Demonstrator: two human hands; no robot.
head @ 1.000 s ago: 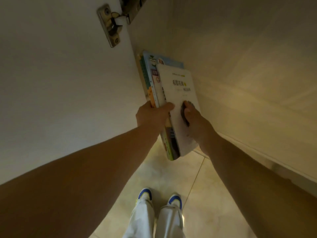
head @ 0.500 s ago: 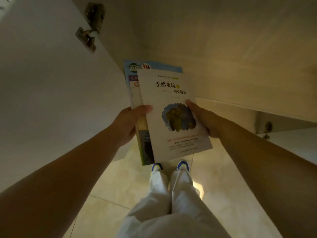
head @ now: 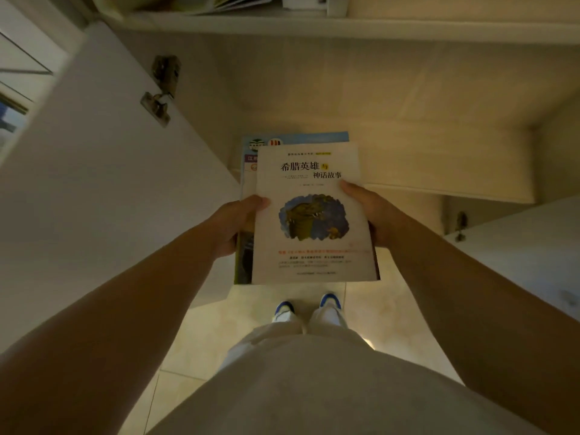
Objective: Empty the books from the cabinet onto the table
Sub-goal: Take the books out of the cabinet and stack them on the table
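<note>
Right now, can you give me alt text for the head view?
Both hands, left hand and right hand, grip a stack of books, white-covered one on top, in front of an open cabinet, above a tiled floor.

White-covered book [head: 314, 240] tops blue book [head: 295, 140], stacked flat before open cabinet [head: 345, 89]

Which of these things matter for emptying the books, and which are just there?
Part of the job:
stack of books
left hand, gripping the stack
right hand, gripping the stack
cabinet

Just there:
door hinge
tiled floor
upper shelf
</note>
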